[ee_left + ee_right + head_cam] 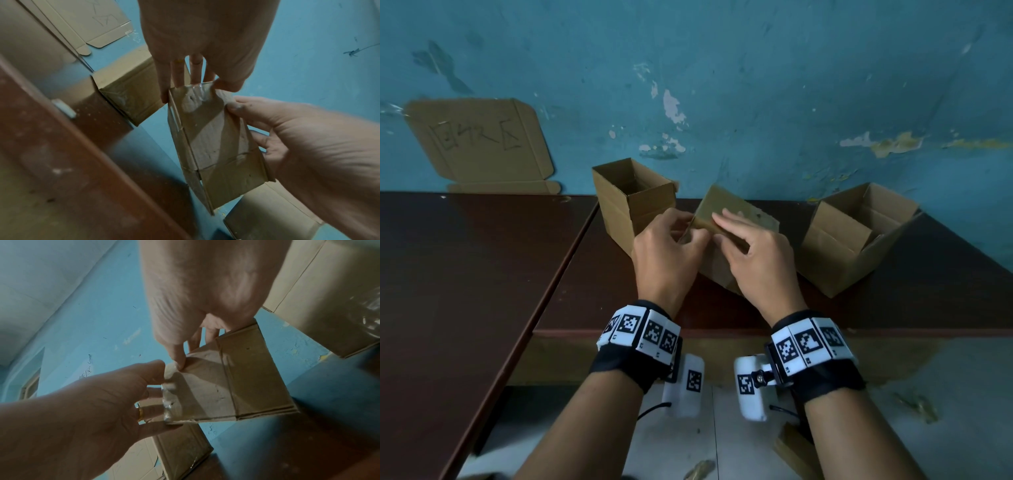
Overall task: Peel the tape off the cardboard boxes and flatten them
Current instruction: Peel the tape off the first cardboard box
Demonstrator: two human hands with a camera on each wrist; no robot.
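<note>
A small brown cardboard box point(729, 210) is held tilted above the dark table point(722, 308), between both hands. Clear tape point(197, 91) covers its end, wrinkled at the edge. My left hand point(688, 229) pinches that taped end, thumb on the near face and fingers behind it. My right hand point(722, 226) grips the box's side, thumb on the near face and fingers curled behind it. In the right wrist view the right thumb point(179, 360) presses the corner of the box point(236, 382) beside the tape point(169, 402).
An open-topped box point(630, 205) stands just left of the hands and a wider open box point(859, 240) to the right. A flattened cardboard sheet point(479, 144) with writing leans on the blue wall. A second table point(465, 274) adjoins on the left.
</note>
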